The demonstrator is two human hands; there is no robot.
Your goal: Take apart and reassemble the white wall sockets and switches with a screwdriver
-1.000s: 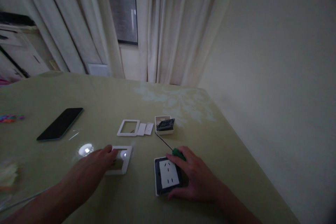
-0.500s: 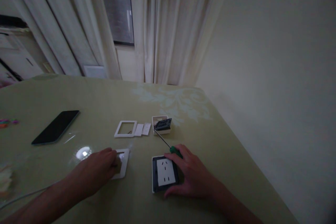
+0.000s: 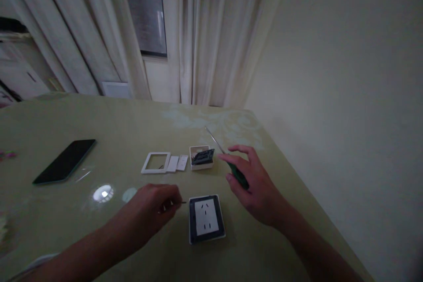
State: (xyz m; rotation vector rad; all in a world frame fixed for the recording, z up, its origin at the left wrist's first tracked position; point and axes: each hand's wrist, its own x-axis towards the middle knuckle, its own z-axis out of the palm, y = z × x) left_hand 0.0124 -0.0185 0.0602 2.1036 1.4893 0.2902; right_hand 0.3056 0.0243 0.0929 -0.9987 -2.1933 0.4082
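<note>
My left hand (image 3: 158, 205) is closed in a pinch at the left edge of the wall socket (image 3: 207, 217). A thin dark screw (image 3: 184, 202) sticks out from its fingertips toward the socket. The socket lies face up, a white plate with slots inside a dark border. To its upper right, my right hand (image 3: 253, 180) grips a screwdriver (image 3: 238, 175) by the green handle. The metal shaft points up and left, its tip above the table beyond the open box. Neither hand touches the socket's face.
Behind the socket stands a white box (image 3: 201, 167) with a tilted dark insert (image 3: 203, 157). Left of it lie a white frame (image 3: 145, 164) and two small white plates (image 3: 172, 164). A dark tablet (image 3: 66, 161) rests farther left. The wall (image 3: 346, 97) borders the table's right side.
My left hand has moved right to the socket's edge, a screw in its fingertips. My right hand has left the socket, rising with the screwdriver. The frame formerly by my left hand is out of sight.
</note>
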